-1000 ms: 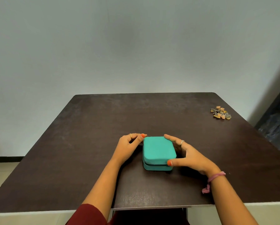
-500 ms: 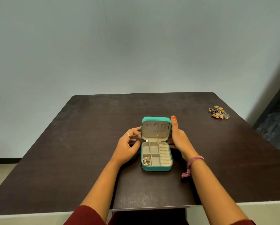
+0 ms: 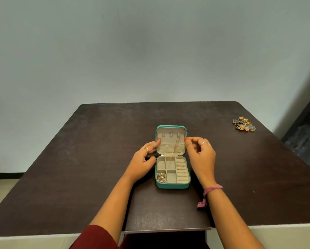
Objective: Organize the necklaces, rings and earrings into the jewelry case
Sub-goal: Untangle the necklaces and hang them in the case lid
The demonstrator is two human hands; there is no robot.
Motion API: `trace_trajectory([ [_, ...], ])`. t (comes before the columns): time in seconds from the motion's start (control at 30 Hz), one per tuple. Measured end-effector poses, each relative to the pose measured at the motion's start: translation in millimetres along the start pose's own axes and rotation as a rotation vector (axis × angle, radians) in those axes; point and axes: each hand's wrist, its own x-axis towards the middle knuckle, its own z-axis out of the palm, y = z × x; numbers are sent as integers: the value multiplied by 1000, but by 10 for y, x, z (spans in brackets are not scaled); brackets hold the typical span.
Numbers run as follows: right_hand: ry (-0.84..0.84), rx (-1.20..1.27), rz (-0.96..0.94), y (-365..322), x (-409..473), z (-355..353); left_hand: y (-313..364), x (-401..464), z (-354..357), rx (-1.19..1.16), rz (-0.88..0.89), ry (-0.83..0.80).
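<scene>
With the jewelry case [image 3: 172,185] open at table centre, my left hand [image 3: 143,163] steadies the lid by fingertip, my right hand [image 3: 202,155] hovers loosely curled, holding nothing — next, fetch the jewelry pile [image 3: 244,124] at 2 o'clock, lifting pieces singly.

left hand [image 3: 143,163], right hand [image 3: 202,155], fingers loosely curled

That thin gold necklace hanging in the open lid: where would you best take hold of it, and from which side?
Probably the bare chain just under its hook, pinched from the front. The necklace hangs down the upright lid of the jewelry case, its lower end trailing into the tray. The right hand, fingers curled beside the lid, is nearest.
</scene>
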Motion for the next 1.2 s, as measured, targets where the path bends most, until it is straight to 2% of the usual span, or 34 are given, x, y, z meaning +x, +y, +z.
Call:
trace_trajectory([
  [0.17,-103,-226,-9,-25,26,66,-1,-2,-3,-39,-16,7],
  [0.33,-64,-351,-7,-91,67,149,12,0,-4,-30,-26,20],
  [0.57,-19,-579,-175,-104,137,184,17,-8,-16,-15,-28,13],
  [0.73,54,-736,-363,-27,190,160,27,-10,-19,-7,-17,14],
  [0.97,49,-798,-631,68,318,64,-15,-4,-27,-3,-5,36],
  [1.2,4,-683,-623,130,312,73,-36,7,-34,-4,-10,31],
])
